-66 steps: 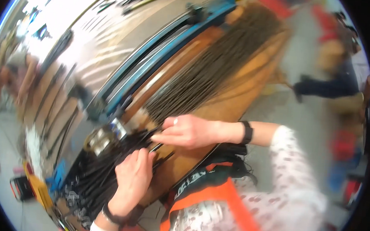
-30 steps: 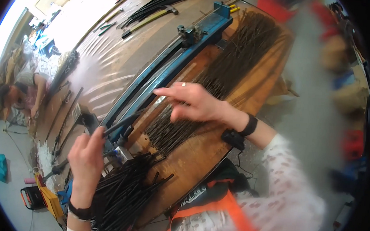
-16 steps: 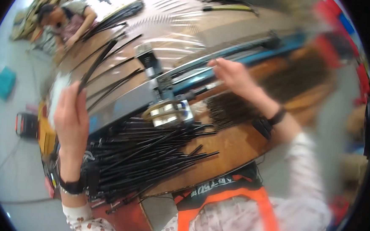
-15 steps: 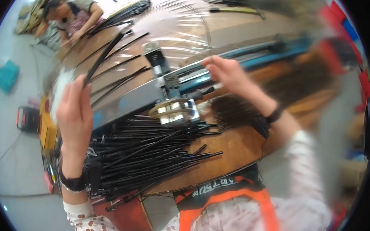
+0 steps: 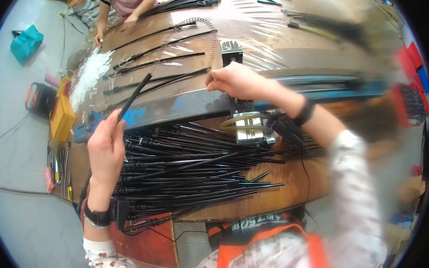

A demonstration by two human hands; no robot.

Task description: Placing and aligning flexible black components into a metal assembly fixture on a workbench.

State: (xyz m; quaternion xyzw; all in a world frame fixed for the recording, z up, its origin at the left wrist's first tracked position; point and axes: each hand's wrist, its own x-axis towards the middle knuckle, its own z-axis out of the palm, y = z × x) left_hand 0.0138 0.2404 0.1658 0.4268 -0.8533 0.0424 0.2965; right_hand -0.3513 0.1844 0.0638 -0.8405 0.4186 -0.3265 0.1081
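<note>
My left hand (image 5: 107,139) is closed around the lower end of a black tube (image 5: 136,95), which slants up to the right. My right hand (image 5: 235,81) is pinched together above the metal fixture, in front of its upper block (image 5: 231,52). From its fingertips a long thin coil spring (image 5: 213,45) runs away over the table and curves left. Below that hand sits the fixture's shiny lower block (image 5: 252,129) with a yellowish ring, beside a blue rail (image 5: 177,108). Between my arms lies a heap of black tubes (image 5: 188,169).
Several black rods (image 5: 165,57) lie across the table beyond the rail. White small pieces (image 5: 91,75) are piled at the left, by a yellow box (image 5: 62,117). A co-worker's hand (image 5: 98,39) is at the far left edge. Many springs (image 5: 304,147) lie right of the fixture.
The view has turned, so the scene sits differently. My right hand has come left, across the fixture, with the spring trailing from it. My left hand still holds the tube, now lower.
</note>
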